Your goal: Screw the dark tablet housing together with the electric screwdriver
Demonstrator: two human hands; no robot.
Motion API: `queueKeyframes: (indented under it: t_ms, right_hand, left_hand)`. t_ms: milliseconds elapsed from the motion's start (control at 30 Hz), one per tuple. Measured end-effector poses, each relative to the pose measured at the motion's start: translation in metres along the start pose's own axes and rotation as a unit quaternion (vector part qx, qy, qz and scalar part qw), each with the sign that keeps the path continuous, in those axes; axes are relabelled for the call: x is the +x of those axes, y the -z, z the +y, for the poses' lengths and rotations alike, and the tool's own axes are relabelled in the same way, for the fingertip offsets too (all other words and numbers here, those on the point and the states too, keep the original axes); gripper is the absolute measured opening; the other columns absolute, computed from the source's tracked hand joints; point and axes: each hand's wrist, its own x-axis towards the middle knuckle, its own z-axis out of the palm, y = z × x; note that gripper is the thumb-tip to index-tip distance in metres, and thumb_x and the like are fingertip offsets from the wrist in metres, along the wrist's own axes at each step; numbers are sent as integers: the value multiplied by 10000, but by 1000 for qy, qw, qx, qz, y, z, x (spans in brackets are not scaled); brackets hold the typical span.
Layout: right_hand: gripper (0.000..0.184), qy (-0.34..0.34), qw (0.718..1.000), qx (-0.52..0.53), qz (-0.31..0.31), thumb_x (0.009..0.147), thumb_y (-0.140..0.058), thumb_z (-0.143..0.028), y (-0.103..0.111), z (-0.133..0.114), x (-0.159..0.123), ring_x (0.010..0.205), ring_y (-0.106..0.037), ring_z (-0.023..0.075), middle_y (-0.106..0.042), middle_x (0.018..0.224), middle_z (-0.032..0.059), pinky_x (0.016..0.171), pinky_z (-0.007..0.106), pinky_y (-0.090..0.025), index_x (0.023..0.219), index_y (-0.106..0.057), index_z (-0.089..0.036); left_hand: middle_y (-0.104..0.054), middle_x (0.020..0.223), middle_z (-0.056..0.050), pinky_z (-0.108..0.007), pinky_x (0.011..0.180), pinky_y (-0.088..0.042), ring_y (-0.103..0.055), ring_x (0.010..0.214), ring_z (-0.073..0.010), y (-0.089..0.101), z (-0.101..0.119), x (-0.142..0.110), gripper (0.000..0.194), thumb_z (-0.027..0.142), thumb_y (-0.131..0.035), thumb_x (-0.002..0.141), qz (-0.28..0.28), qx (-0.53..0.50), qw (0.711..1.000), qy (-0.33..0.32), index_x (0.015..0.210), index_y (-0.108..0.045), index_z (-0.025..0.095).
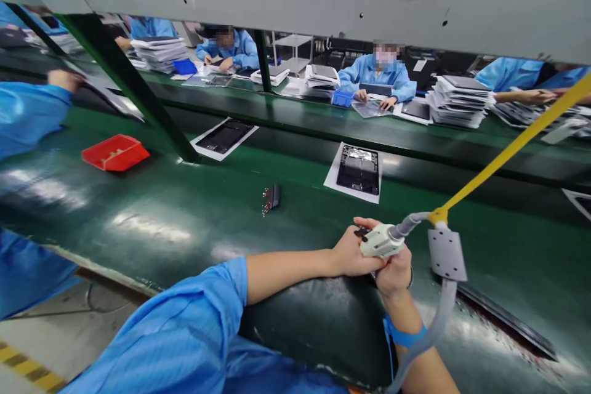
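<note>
Over the near part of the green bench, my left hand and my right hand are close together, with their fingers overlapping. A cream-white electric screwdriver lies between them, its tip out of sight. My right hand is closed round it from the right and below. The fingers of my left hand are closed against its left side, and a small dark part shows beside them. What my left hand grips is mostly hidden. A blue band circles my right wrist.
A grey cable and a yellow strap run from the screwdriver. A dark block with small screws, a red tray, laptop casings on white sheets and a long dark strip lie around. Co-workers sit opposite; a blue sleeve reaches in left.
</note>
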Motion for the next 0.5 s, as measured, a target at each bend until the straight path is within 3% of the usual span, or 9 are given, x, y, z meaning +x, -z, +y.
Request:
queueKeyframes:
  t_ms: [67, 133, 233, 333, 400, 467, 500]
  right_hand:
    - [859, 20, 999, 5, -49, 1034, -476, -938, 3, -5, 1, 1103, -878, 402, -888, 1239, 176, 950, 562, -742, 1276, -884, -222]
    - [829, 38, 996, -10, -77, 1019, -552, -909, 4, -10, 2, 1105, -882, 407, -886, 1278, 189, 957, 563, -743, 1319, -877, -209]
    - [660, 20, 995, -82, -54, 942, -839, -741, 4, -14, 1, 1184, -870, 377, -887, 1319, 155, 1103, 556, -710, 1365, -845, -235]
    - [524, -30, 993, -117, 0, 904, -941, -588, -1, -18, 4, 1036, -873, 306, -903, 1181, 109, 1031, 479, -724, 1285, -846, -241]
    - [508, -62, 994, -82, 24, 906, -939, -594, -6, -23, 10, 949, -862, 282, -899, 1116, 107, 933, 432, -728, 1238, -842, -222]
    - [558, -98, 994, -29, 33, 861, -978, -611, -11, -30, 18, 934, -865, 285, -898, 1113, 122, 908, 424, -728, 1213, -831, -204]
    - [604, -119, 992, 3, 34, 825, -1003, -623, -13, -33, 22, 925, -869, 291, -898, 1115, 131, 910, 433, -732, 1215, -825, -197]
  left_hand:
    - [-836, 892, -78, -393, 928, -685, -825, 901, -273, -1, -13, -5, 351, 526, -868, 938, -21, 80, 996, -24, 873, -729, 210]
    - [-850, 941, -99, -424, 979, -685, -831, 947, -293, 6, -24, -5, 427, 612, -803, 1008, -87, 186, 977, -56, 870, -731, 215]
    - [-853, 979, -119, -479, 1072, -668, -834, 1019, -328, 28, -31, 3, 423, 591, -691, 1075, -183, 320, 920, -131, 886, -767, 221]
    - [-876, 1129, -135, -401, 949, -663, -843, 1007, -304, 58, -25, 13, 423, 605, -679, 1091, -209, 356, 896, -165, 1085, -849, 218]
    - [-877, 1120, -122, -331, 798, -605, -832, 918, -261, 80, -17, 18, 435, 642, -723, 1076, -217, 357, 897, -144, 1108, -860, 230]
    - [-843, 941, -87, -307, 740, -538, -784, 815, -223, 102, -9, 25, 392, 588, -735, 1080, -203, 375, 901, -84, 941, -828, 234]
    - [-804, 848, -71, -307, 743, -520, -752, 778, -212, 113, -6, 30, 390, 539, -740, 1076, -167, 393, 904, -34, 842, -786, 230]
